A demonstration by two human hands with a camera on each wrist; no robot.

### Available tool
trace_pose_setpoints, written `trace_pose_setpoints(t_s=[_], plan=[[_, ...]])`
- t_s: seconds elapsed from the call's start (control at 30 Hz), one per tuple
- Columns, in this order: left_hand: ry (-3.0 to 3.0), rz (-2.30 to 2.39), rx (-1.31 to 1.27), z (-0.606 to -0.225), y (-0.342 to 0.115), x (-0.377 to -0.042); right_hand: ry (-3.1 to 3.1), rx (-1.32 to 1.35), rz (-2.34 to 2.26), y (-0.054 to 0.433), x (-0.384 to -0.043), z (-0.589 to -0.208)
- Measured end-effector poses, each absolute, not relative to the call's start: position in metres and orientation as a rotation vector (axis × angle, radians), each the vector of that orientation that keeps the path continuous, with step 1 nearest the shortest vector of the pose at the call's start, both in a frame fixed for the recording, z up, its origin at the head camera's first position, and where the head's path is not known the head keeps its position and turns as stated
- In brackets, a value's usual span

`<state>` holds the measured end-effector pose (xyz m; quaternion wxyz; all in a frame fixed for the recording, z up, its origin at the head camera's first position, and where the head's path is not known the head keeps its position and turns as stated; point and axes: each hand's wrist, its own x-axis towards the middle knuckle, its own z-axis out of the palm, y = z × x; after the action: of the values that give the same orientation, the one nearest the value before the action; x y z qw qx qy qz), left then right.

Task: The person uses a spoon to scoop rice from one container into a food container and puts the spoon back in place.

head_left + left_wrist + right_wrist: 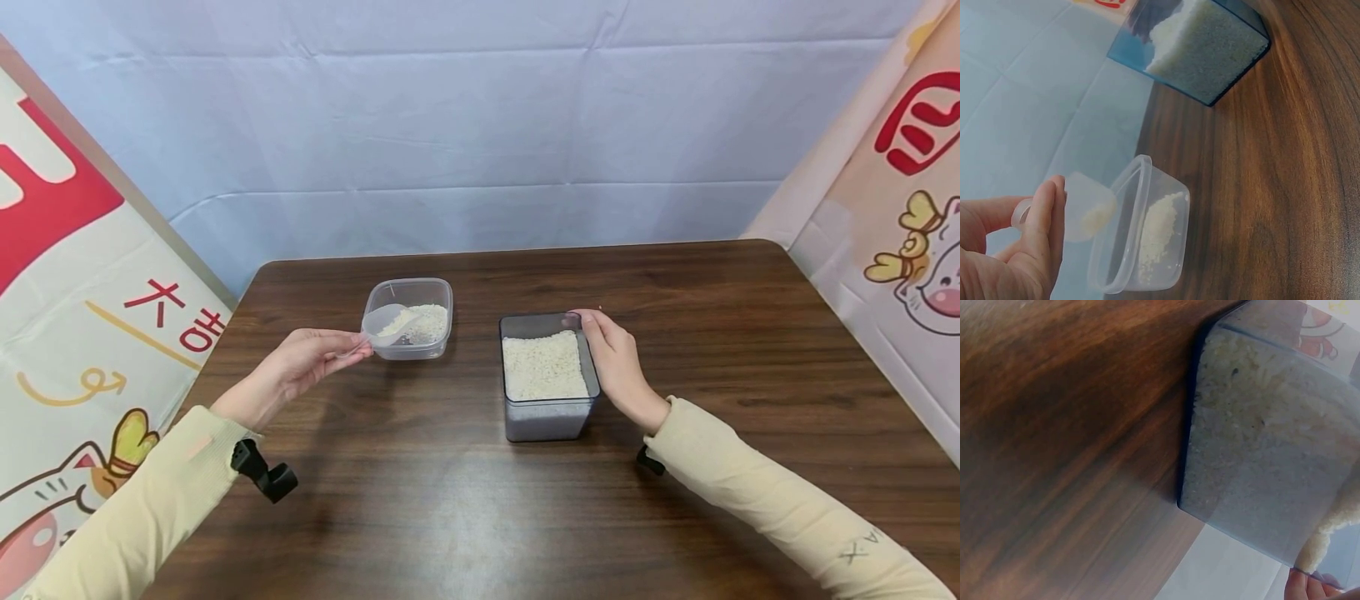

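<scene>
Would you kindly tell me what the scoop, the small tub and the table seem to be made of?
Scoop: probably plastic, cloudy and translucent, since the scooped grains show through.
Small tub: likely clear plastic, smooth; its contents show through the wall.
Table: wood or wood-look laminate, dark brown, streaked, with a soft sheen.

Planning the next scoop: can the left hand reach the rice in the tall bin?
Probably yes. The left hand holds the scoop over the tub; nothing stands between tub and bin, the rice is uncovered, and the right hand grips only the right side.
</scene>
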<state>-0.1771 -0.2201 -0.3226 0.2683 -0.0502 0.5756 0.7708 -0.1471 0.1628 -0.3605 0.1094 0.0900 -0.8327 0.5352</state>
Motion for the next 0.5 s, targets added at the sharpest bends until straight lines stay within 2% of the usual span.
trace_pose_setpoints(t_s=[0.17,0.5], plan=[[1.56,2.073,-0.132,-0.321,-0.22,-0.176,-2.443,0.261,1.581,0.159,-0.142,-0.351],[1.57,2.059,-0.162,-0.321,-0.219,-0.176,-2.458,0.236,1.541,0.167,-0.155,-0.374]])
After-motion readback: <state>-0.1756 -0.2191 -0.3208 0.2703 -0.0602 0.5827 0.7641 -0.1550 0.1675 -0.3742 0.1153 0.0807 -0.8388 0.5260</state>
